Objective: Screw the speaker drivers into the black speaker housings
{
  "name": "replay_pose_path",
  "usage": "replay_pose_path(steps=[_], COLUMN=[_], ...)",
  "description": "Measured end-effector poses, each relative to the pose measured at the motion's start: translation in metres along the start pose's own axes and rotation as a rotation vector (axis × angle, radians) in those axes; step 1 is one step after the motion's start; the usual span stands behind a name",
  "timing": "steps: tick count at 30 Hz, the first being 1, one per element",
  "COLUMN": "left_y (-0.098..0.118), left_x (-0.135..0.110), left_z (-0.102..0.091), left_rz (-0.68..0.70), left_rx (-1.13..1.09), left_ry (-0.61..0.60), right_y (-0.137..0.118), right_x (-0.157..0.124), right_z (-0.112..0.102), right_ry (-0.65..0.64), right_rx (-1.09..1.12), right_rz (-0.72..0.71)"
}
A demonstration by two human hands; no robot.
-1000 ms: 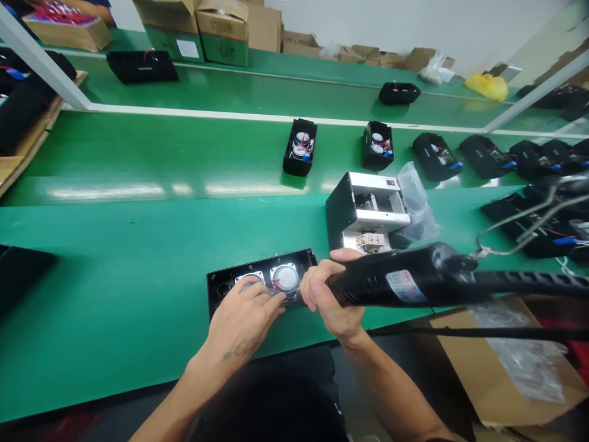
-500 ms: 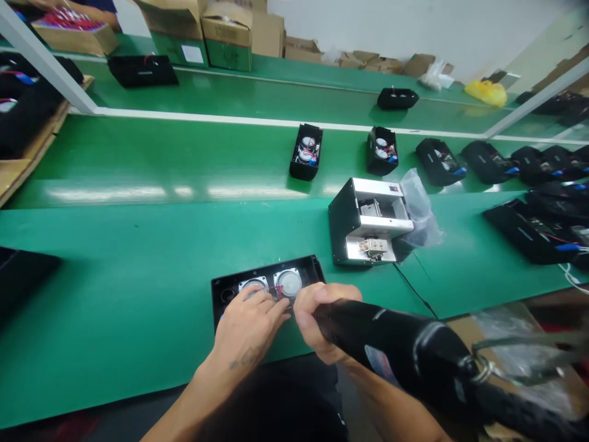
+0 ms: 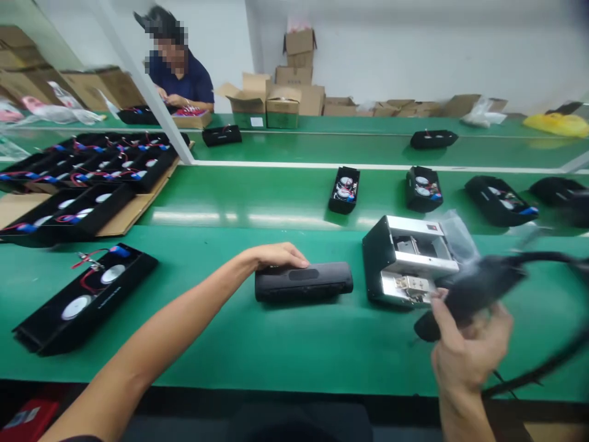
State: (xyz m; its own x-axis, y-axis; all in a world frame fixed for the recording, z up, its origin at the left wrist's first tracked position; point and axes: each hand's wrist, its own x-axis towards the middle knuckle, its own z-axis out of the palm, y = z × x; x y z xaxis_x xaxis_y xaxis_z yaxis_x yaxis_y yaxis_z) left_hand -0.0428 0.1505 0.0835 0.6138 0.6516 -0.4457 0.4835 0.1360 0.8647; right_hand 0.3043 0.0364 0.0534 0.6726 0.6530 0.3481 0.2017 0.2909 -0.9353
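Observation:
My left hand grips a black speaker housing from its far left edge, thumb on its upper face. The housing's smooth outer side is toward me and its inside is hidden. In my closed right hand is a black electric screwdriver, blurred by motion, with a cable looping off to the right. My right fingertips are close to the front of a silver and black screw feeder; whether they touch it I cannot tell. An open speaker housing with two round speakers and red wires lies to the left.
Several open housings sit on cardboard at the left. More housings stand along the green strip beyond. A clear plastic bag is behind the feeder. Across the bench a co-worker sits near cardboard boxes. A white post rises at left.
The housing under my left hand has turned from open side up to outer side showing. My right hand has carried the screwdriver rightward to the feeder. The view has swung up and left.

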Motion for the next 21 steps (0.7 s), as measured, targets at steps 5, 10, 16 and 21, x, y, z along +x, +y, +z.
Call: replay_pose_path(steps=[5,10,16,21], left_y=[-0.009,-0.010,0.010,0.045], left_x=[0.014,0.015,0.028,0.065], left_z=[-0.012,-0.017,-0.087,-0.150], left_rz=[-0.094,-0.137,-0.176,-0.112], left_rx=[-0.145,-0.200,-0.047,0.193], left_ry=[-0.061,-0.064,0.196,0.532], right_y=[0.059,0.070,0.081,0.091], right_x=[-0.023,-0.074,-0.095,-0.092], right_z=[-0.034,-0.034,-0.026,-0.024], right_ry=[0.001,-0.087,-0.507,-0.524], right_rx=[-0.261,-0.240,-0.382,-0.374], right_rz=[-0.368,-0.290,0.004,-0.078])
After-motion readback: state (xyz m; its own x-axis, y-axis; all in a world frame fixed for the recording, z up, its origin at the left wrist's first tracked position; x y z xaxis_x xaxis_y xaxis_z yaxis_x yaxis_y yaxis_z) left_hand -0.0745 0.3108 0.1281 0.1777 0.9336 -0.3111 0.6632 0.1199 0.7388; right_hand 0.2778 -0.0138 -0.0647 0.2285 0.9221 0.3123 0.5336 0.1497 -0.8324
